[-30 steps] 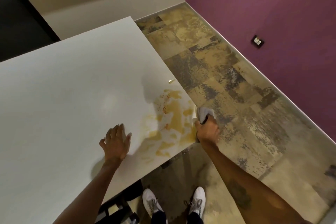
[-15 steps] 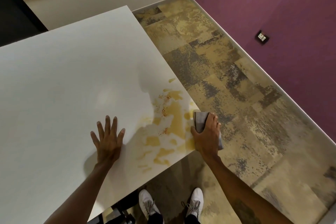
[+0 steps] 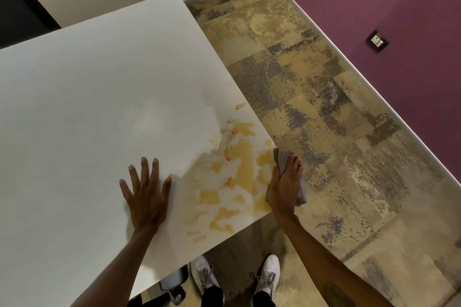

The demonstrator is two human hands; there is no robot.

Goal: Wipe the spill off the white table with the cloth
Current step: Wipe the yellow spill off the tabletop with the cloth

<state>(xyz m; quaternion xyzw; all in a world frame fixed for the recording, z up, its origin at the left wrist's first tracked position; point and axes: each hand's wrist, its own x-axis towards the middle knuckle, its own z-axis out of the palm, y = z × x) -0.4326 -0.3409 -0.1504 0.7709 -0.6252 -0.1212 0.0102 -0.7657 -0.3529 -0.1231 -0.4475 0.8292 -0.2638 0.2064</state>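
The right hand (image 3: 284,189) has its fingers (image 3: 295,166) curled over the grey cloth (image 3: 283,158), gripping it at the table (image 3: 87,107) edge, beside the spill (image 3: 239,169). To wipe well, I judge it should press the cloth flat and draw inward from that edge, so no liquid runs off. The left hand (image 3: 146,193) lies palm down on bare table left of the spill, fingers spread, holding nothing. Yellow puddles with red specks cover the near right corner.
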